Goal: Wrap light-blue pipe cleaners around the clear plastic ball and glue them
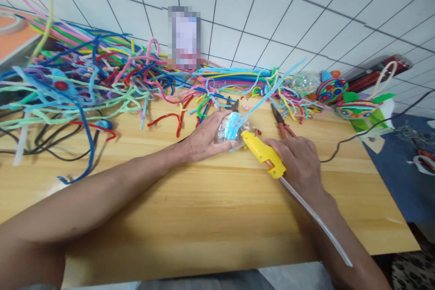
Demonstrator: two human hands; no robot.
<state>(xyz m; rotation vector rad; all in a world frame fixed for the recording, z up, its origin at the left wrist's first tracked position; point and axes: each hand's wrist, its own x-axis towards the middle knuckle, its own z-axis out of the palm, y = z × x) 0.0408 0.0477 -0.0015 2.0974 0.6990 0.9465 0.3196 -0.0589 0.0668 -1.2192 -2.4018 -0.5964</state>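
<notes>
My left hand [205, 140] is closed around a clear plastic ball [222, 129] with light blue and white pipe cleaner strips wrapped over it. One light blue pipe cleaner [268, 95] sticks up and right from the ball. In my right hand [299, 163] is a yellow hot glue gun [261, 152], its nozzle end close against the ball's right side. Whether the nozzle touches the ball I cannot tell. A long clear glue stick [316, 219] trails from the gun's back over my forearm.
Tangled pipe cleaners [112, 72] cover the table's back left. Orange-handled pliers [282, 122] lie just beyond my right hand. Colourful fish-like crafts [356, 108] sit at the back right. A black cable [343, 140] runs off right. A blurred upright device [185, 38] leans on the tiled wall.
</notes>
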